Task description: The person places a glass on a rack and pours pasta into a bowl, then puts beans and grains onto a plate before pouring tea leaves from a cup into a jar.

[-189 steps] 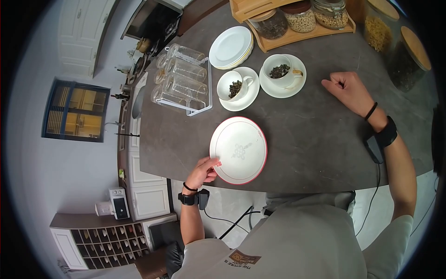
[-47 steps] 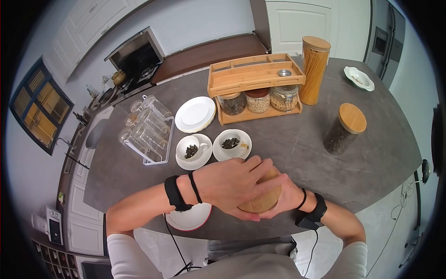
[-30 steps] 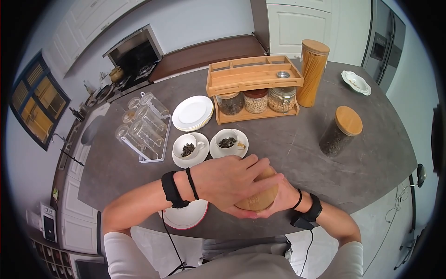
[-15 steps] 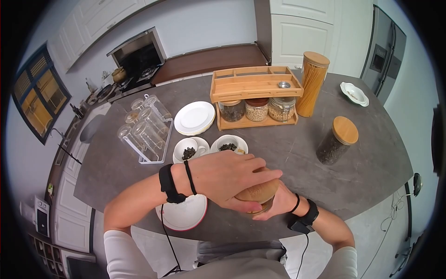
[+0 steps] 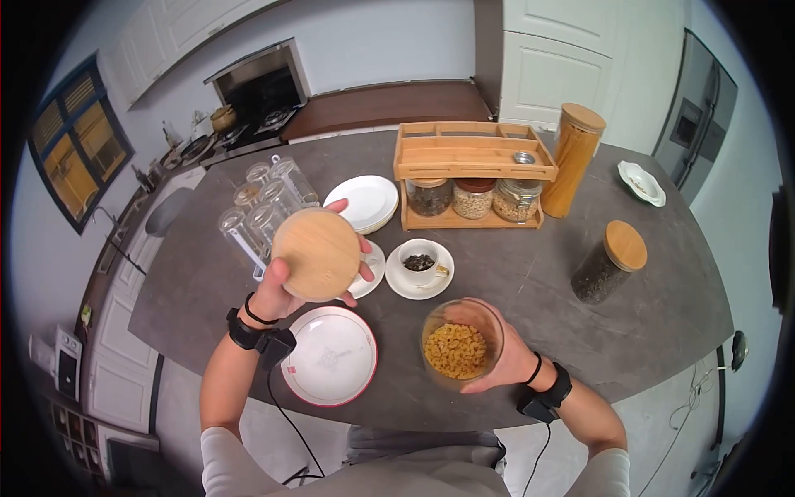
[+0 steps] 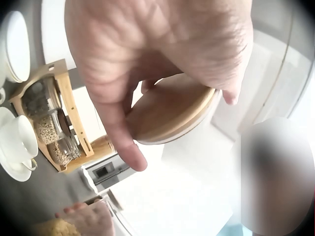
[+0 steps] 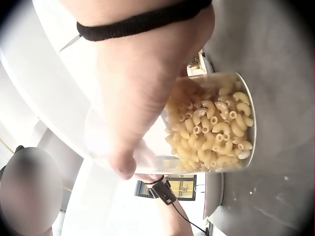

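In the head view my left hand (image 5: 280, 291) holds a round wooden lid (image 5: 318, 253), thumb on one side and fingers spread round its edge, raised above the table. The left wrist view shows a pale seal ring under the lid's wood (image 6: 172, 108). My right hand (image 5: 515, 360) grips the side of an uncovered glass jar (image 5: 447, 383), partly filled with elbow macaroni (image 5: 455, 351). In the right wrist view the macaroni (image 7: 211, 130) lies at the jar's base end, close to the table. A red-rimmed white plate (image 5: 330, 358) lies left of the jar, below the lid.
Beyond the jar stands a teacup with dark leaves (image 5: 418, 263) on a saucer; another saucer is partly hidden by the lid. Behind are stacked plates (image 5: 364, 203), a glass rack (image 5: 269, 199) and a wooden shelf (image 5: 472, 157) with jars. Right stands a dark-filled jar (image 5: 609, 263).
Half a second ago the lid sat at the jar's mouth under my left hand. It has come off and moved left with that hand, exposing the macaroni. My right hand still holds the jar.
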Available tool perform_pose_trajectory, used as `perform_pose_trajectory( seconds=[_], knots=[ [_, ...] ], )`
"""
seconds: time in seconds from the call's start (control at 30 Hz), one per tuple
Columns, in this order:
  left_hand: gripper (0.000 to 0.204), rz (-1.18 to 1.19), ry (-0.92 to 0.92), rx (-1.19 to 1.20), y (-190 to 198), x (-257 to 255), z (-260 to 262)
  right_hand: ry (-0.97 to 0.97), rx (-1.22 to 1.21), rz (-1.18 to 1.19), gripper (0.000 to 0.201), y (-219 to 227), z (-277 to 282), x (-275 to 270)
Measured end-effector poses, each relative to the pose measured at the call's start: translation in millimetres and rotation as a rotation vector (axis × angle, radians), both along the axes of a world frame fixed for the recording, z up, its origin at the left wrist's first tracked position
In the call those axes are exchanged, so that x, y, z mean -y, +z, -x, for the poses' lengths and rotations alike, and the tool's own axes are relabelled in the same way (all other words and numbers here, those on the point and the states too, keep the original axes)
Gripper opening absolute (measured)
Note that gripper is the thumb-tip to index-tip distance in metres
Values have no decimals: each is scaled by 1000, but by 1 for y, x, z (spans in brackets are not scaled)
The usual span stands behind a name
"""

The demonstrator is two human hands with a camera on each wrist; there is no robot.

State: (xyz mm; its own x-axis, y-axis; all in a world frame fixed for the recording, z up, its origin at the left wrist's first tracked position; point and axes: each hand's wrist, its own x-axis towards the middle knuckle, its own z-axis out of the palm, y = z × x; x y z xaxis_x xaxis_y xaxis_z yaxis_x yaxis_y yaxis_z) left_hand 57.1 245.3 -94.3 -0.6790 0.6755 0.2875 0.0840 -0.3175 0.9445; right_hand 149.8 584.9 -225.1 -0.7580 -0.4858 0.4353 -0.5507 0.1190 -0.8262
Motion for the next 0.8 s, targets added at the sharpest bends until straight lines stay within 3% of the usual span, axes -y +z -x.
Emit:
perform_pose_trajectory(
  seconds=[0.1,0.13,0.2,0.3,0.33,0.57,0.8],
  knots=[
    [108,-81,141,113,-25,31,-2,13,85,50,139,2,-3,1],
    [97,-126,155,129,-35,39,-2,34,99,120,141,-1,-3,4],
    [97,-102,123,161,-44,60,0,76,141,254,145,-6,-3,10],
    [98,-57,152,191,-54,78,-2,88,-24,-46,151,-11,6,-3],
    [98,-61,116,201,-56,82,0,35,160,141,143,-19,-3,1],
    [96,-112,37,264,-82,105,8,-24,194,226,138,-15,-6,18],
    [90,-199,19,229,-107,125,13,-53,284,70,131,17,4,38]
  ],
)
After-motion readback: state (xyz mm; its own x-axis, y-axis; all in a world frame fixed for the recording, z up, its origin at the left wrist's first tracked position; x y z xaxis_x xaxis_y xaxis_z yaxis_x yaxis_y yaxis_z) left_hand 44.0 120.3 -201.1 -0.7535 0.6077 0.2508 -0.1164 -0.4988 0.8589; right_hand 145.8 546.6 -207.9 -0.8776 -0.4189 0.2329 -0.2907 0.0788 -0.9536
